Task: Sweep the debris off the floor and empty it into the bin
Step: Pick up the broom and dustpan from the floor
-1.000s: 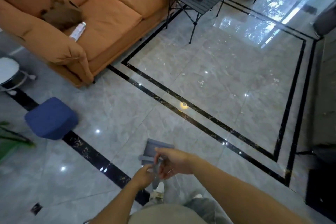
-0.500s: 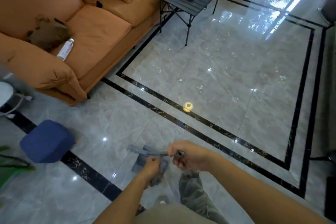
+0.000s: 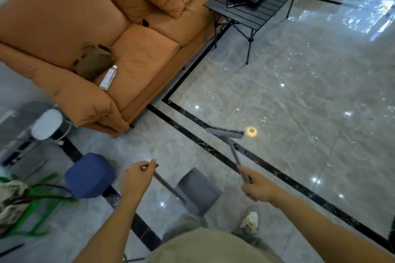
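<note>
My right hand grips the thin handle of a grey broom, whose bristled head hangs just above the black floor stripe. My left hand holds the top of a long handle that runs down to a grey dustpan standing on the floor between my hands. Small pale debris lies scattered over the glossy grey tiles beyond the broom head, reaching out to the right. A white-topped bin stands at the far left beside the sofa arm.
An orange sofa with a bottle and a brown bag fills the upper left. A dark folding table with a teal cushion stands behind the debris. A blue stool sits left of my left hand, and green plant stems lie at the lower left.
My hands have separated: the right hand has pulled the broom free of the dustpan and swung it forward to the right, while the left keeps the dustpan handle. The view has shifted right.
</note>
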